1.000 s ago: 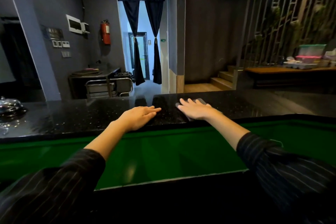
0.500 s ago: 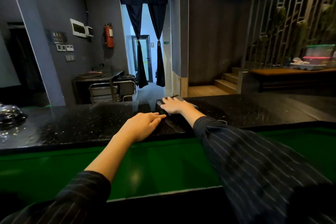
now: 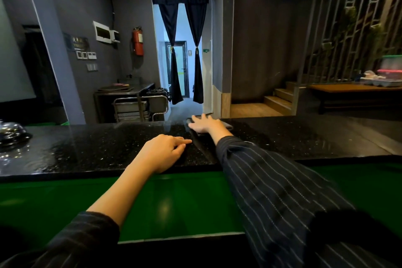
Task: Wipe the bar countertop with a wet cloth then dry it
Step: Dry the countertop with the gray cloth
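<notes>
Black speckled tabletop point(image 3: 97, 148) is running the full width of the view, showing a wet-looking sheen toward its left end, where a metal dome point(image 3: 12, 134) is sitting. Right arm, in a striped sleeve point(image 3: 272, 180), is reaching across to the far edge. Right hand point(image 3: 203, 126) is pressing down flat on the grey cloth point(image 3: 227, 126), fingers spread and straight, grasping nothing. Cloth is lying at the far edge, mid-tabletop, partly under the palm. Left hand point(image 3: 164, 152) is resting on the near edge, fingers relaxed and released, likely bracing. Judging this as the wiping stage, a stroke at full reach; whether the cloth is wet cannot be told. Next move is calling for steady downward pressure while drawing the cloth over the duller stretch to the right, without letting it slip off the far edge.
</notes>
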`<state>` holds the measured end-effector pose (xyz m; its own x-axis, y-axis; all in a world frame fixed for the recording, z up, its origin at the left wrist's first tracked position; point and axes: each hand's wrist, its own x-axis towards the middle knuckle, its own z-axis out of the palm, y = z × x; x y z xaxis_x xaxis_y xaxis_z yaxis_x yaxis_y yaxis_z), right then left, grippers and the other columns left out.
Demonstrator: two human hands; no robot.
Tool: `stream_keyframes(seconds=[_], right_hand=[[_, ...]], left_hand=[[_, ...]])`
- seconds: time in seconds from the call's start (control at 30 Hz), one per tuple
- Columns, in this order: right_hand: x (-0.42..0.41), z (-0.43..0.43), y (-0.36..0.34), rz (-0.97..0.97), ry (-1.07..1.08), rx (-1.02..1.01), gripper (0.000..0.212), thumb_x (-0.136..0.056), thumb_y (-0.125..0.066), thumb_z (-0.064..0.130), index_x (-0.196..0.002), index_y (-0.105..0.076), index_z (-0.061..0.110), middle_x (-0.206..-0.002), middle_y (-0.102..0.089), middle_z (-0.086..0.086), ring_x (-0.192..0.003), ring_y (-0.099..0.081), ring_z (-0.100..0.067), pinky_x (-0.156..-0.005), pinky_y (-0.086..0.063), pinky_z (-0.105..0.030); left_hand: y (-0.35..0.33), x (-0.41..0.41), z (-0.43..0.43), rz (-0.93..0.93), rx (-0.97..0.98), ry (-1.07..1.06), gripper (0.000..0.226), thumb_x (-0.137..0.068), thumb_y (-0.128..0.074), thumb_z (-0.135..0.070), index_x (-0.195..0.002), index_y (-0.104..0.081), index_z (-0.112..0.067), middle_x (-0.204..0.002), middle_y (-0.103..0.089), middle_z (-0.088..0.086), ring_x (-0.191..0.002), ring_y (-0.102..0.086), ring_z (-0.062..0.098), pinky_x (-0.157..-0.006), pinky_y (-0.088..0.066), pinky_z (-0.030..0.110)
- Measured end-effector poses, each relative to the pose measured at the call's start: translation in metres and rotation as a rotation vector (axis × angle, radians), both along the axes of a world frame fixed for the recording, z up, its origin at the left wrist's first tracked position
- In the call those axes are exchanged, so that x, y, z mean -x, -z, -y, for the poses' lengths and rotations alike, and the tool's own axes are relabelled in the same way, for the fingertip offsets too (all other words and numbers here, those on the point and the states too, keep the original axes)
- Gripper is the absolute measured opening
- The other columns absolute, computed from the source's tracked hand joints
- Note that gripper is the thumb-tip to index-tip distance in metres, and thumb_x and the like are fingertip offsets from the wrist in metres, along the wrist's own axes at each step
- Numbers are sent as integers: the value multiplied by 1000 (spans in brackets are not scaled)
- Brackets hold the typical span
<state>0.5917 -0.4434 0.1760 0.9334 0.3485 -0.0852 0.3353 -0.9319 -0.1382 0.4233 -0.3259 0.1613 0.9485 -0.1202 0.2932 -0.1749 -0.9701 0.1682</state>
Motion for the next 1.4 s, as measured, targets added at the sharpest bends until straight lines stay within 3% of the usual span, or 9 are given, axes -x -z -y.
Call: stream_keyframes(seconds=[0.2,0.3,0.4,0.53,0.7,0.8,0.93,1.1,1.4], right_hand=[[28,25,-3,-61,-222,21,69,-93,-19,67,-154,-6,37,-164,0,-6,-150,-3,-35,-118,-4,-60],[21,94,-4,-64,-70,-26,61,-99,-21,57,-154,-8,37,-164,0,-5,-150,-3,-34,-119,-3,-56],[21,138,-1,-51,152,-64,58,-99,-22,55,-154,-10,38,-165,0,0,-151,-1,-30,-118,0,-54],[49,101,3,59,387,-33,61,-99,-18,54,-155,-16,29,-163,-13,-9,-148,-13,-35,-117,-9,-53],[110,21,7,78,42,-60,60,-98,-19,56,-154,-17,34,-164,-12,-4,-148,-16,-32,-115,-12,-57],[126,48,-3,-26,-110,-207,53,-97,-40,52,-148,-33,39,-162,-21,2,-148,-20,-28,-118,-13,-48],[125,93,-9,-151,-17,-636,27,-94,-59,23,-120,-65,24,-140,-56,-9,-128,-50,-21,-102,-35,-27],[128,5,-2,28,200,-133,86,-87,-27,76,-153,-28,20,-160,-24,-10,-147,-22,-32,-116,-16,-50],[179,-121,-4,-31,-171,-88,61,-100,-27,44,-155,-17,20,-163,-12,-12,-150,-10,-29,-118,-9,-53]], left_hand=[[-1,10,-2,-63,8,-5,39,-97,-37,-32,-133,-50,-36,-144,-48,-5,-132,-47,18,-110,-37,38],[1,9,-2,-59,4,-25,40,-95,-36,-34,-133,-50,-37,-144,-48,-5,-129,-49,17,-108,-40,37],[-1,9,2,-19,-15,-34,40,-95,-36,-31,-130,-55,-34,-132,-60,-1,-91,-66,17,-80,-50,31],[-6,12,6,54,-5,-42,37,-94,-37,-28,-119,-64,-29,-84,-71,5,-52,-46,8,-50,-35,25],[-7,25,2,180,-36,-29,37,-91,-39,-32,-77,-67,-12,-76,-66,6,-72,-61,27,-53,-37,28],[7,54,-44,262,-199,111,45,-94,-30,-45,-116,-63,-23,-119,-66,1,-111,-60,22,-87,-49,38],[41,101,-135,196,-328,-39,61,-89,-9,-63,-144,-25,-41,-149,-40,-7,-137,-38,20,-110,-25,53],[47,101,-140,205,-229,-74,56,-87,-13,-61,-141,-23,-48,-147,-37,-11,-135,-33,17,-103,-23,43],[37,102,-159,172,-221,29,69,-79,-6,-64,-140,-29,-44,-144,-41,-9,-128,-41,21,-98,-34,40]])
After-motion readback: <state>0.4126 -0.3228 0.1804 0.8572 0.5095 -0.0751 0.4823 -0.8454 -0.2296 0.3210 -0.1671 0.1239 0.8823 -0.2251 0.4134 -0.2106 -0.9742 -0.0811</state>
